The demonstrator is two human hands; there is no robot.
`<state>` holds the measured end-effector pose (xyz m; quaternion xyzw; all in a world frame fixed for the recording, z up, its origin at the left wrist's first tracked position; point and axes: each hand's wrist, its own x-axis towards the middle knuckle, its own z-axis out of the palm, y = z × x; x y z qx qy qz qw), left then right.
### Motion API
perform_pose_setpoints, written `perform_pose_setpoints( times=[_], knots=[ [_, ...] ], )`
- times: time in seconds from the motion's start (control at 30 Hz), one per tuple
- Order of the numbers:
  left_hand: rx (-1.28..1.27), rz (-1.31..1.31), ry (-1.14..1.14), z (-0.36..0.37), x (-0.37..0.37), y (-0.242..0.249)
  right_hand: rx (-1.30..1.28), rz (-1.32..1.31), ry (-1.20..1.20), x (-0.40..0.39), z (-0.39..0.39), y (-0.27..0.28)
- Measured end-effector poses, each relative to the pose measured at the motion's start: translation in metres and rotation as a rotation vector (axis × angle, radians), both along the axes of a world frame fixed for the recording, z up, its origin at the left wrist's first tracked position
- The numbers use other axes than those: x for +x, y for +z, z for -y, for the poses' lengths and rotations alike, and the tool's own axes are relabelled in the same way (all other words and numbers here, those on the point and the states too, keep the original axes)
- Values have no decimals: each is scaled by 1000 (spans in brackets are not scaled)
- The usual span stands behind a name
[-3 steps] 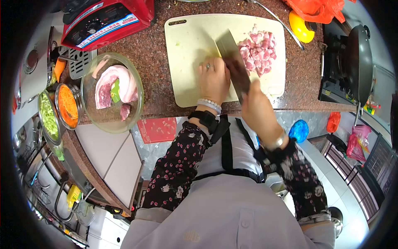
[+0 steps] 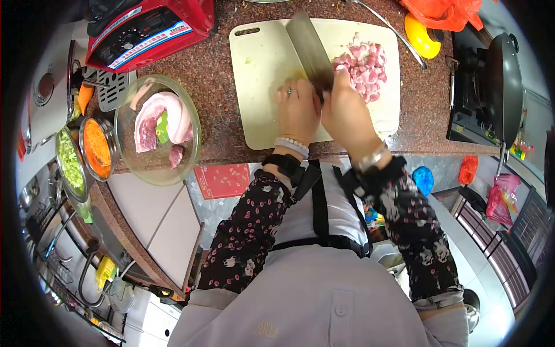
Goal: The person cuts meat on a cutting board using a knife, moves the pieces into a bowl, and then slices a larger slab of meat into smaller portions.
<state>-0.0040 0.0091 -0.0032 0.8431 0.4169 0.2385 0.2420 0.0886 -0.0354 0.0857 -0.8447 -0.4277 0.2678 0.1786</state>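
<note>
My right hand (image 2: 350,115) grips the handle of a wide-bladed cleaver (image 2: 310,51), its blade slanting up and left across a pale cutting board (image 2: 254,75). Right beside the blade, my left hand (image 2: 298,111) rests on the board with its fingers curled under. Whatever lies beneath those fingers is hidden. Diced raw meat (image 2: 367,70) is heaped on the board's right side, to the right of the cleaver. A glass bowl (image 2: 196,136) on the left holds a curved strip of raw pork belly (image 2: 151,113) and a smaller piece.
Behind the bowl stands a red appliance (image 2: 151,34). Bowls of shredded carrot (image 2: 96,149) and chopped green vegetable (image 2: 70,165) sit at the far left. A long-handled metal utensil (image 2: 393,32) and a yellow round object (image 2: 421,36) lie near the board's right. A wok (image 2: 502,89) stands farther right.
My right hand and the cleaver have moved left and slightly up, closer to my left hand. My left hand keeps its place on the board.
</note>
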Motion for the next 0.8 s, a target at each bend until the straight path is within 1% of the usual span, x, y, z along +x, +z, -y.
perform_pose_setpoints(
  times=[0.07, 0.13, 0.2, 0.27, 0.3, 0.37, 0.43, 0.5, 0.53, 0.57, 0.6, 0.67, 0.7, 0.73, 0.77, 0.8],
  knots=[
    [-25, 34, -16, 4, 5, 4, -37, 34, 15, 6, 1, 1],
    [-19, -12, -17, 9, 4, 6, 5, 73, 19, -4, 41, 1],
    [0, -22, -19, 3, 9, 5, -155, 8, 14, -14, 80, 17],
    [-3, -35, -33, 6, 6, 4, -225, 18, 31, -14, 81, 16],
    [-51, -54, -9, 5, 7, 4, -262, 15, 29, -18, 84, 17],
    [-35, -23, -15, 5, 7, 3, -17, 70, 81, -10, 48, 2],
    [-49, 36, -21, 5, 6, 10, -3, 88, 89, -4, -4, 2],
    [-21, 27, -47, 5, 3, 5, -8, 147, 100, -9, -12, -2],
    [-6, 29, -64, 4, 4, 3, -12, 184, 101, -9, -13, -4],
    [-47, 38, -49, 6, 2, 2, 45, 158, 109, -7, 1, -6],
    [-43, 19, -40, 6, 2, 4, -17, 119, 70, -5, 14, -3],
    [-33, -22, -18, 5, -1, 7, 37, 21, -40, 10, 43, 1],
    [112, 6, 1, 1, -1, 8, 3, 49, -82, 17, 51, 4],
    [81, -18, -6, 0, -2, 10, -31, 73, -120, 24, 57, 5],
    [47, -47, -16, 2, -6, 11, 36, 46, -161, 30, 64, -2],
    [17, -75, -29, 1, -8, 13, 29, 44, -128, 30, 61, 2]
  ],
)
